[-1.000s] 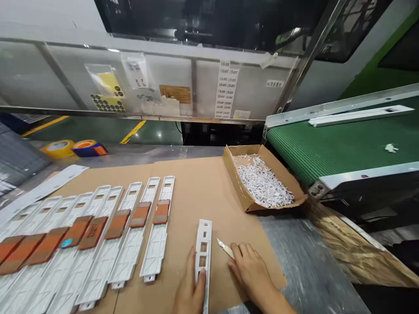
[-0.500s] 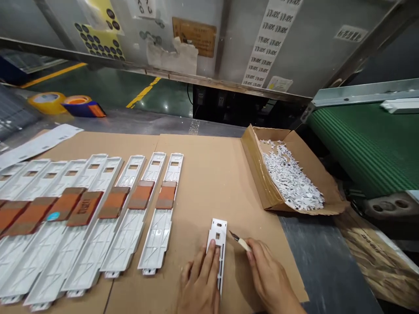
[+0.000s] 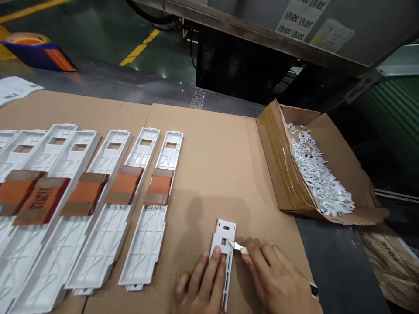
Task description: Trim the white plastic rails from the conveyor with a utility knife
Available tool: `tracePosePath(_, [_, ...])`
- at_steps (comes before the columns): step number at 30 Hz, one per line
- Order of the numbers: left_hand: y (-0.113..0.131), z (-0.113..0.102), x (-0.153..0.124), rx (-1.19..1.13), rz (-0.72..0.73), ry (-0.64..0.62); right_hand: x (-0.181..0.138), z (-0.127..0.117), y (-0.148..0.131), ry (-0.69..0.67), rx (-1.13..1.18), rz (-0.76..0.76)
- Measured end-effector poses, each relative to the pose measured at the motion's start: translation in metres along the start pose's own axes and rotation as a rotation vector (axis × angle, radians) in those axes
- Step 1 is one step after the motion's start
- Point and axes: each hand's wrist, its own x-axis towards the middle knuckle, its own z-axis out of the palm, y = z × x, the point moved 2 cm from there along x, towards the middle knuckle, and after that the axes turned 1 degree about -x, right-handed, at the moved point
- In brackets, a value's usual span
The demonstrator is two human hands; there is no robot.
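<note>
A narrow white plastic part (image 3: 225, 232) with slots and a square hole lies on the cardboard. My left hand (image 3: 204, 281) presses flat on it, fingers stretched along its left side and lower half. In my right hand (image 3: 273, 274) is a craft knife (image 3: 236, 247), its handle mostly hidden by my fingers. The blade tip points left and lies over the part, beside the square hole; whether it touches the plastic I cannot tell.
Several long white plastic trays (image 3: 140, 248) lie to the left, with orange-brown blocks (image 3: 159, 187) across them. A cardboard box (image 3: 271, 152) of white plastic scraps (image 3: 321, 174) stands at right. Tape rolls (image 3: 36, 48) are at the far left. Cardboard sheeting (image 3: 209, 161) covers the table.
The knife has moved from beside the white part to over its square hole. My left hand stays on the part. The view has tilted down and come closer.
</note>
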Motion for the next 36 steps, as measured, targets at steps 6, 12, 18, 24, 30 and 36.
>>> tracePosePath(6, [0.0,-0.002,0.001,0.055,0.038,-0.005,0.002,0.005,0.0,-0.032,0.02,0.0])
tracePosePath(12, [0.0,-0.003,0.002,0.053,0.035,0.01,0.003,0.006,0.0,-0.053,0.022,-0.001])
tracePosePath(18, [0.0,-0.004,0.003,0.037,0.023,0.0,0.004,0.005,0.0,-0.059,0.023,-0.003])
tracePosePath(24, [0.002,-0.006,0.007,0.037,0.029,0.037,0.009,0.001,0.001,-0.041,-0.007,-0.02])
tracePosePath(30, [0.005,-0.009,0.016,-0.005,-0.006,0.107,0.025,-0.006,0.007,-0.043,-0.021,-0.09])
tracePosePath(36, [0.006,-0.008,0.016,0.005,-0.013,0.132,0.04,-0.009,0.018,-0.138,0.012,-0.178])
